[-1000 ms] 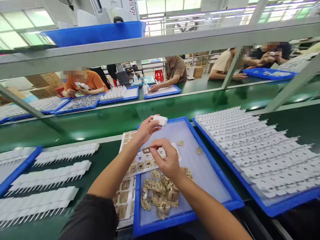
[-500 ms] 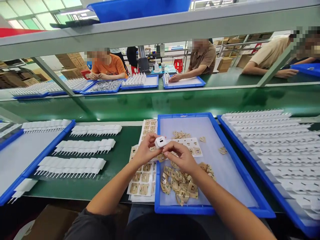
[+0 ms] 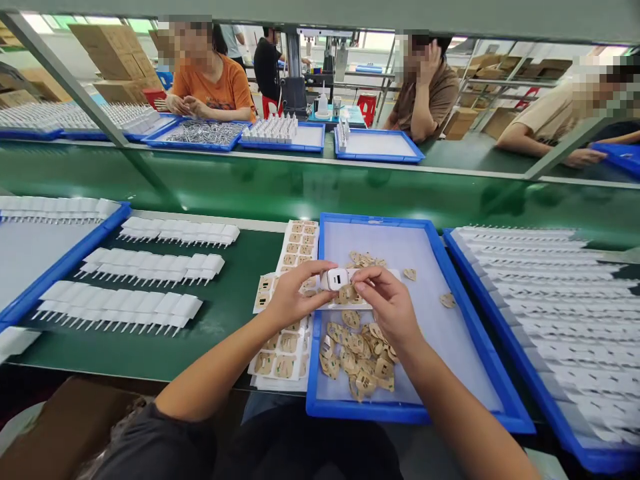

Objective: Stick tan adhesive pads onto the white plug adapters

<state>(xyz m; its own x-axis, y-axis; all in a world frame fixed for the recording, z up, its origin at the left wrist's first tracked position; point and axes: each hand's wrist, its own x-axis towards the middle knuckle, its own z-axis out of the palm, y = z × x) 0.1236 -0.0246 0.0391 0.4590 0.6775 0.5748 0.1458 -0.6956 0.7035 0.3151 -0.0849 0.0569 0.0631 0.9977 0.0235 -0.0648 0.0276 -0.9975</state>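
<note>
White plastic charger block: pinched between both hands, above blue plastic tray.
Left hand: grasps charger's left end.
Right hand: fingertips grip its right end.
Tray contents: tan peeled backing scraps.

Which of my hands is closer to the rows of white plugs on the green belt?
Left. The left hand is on the side facing the white plugs, apart from them; the right hand is farther away, over the blue tray.

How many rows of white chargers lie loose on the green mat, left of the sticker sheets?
3 rows: far row, middle row, near row, stacked front to back; more may sit beyond the left tray.
</note>
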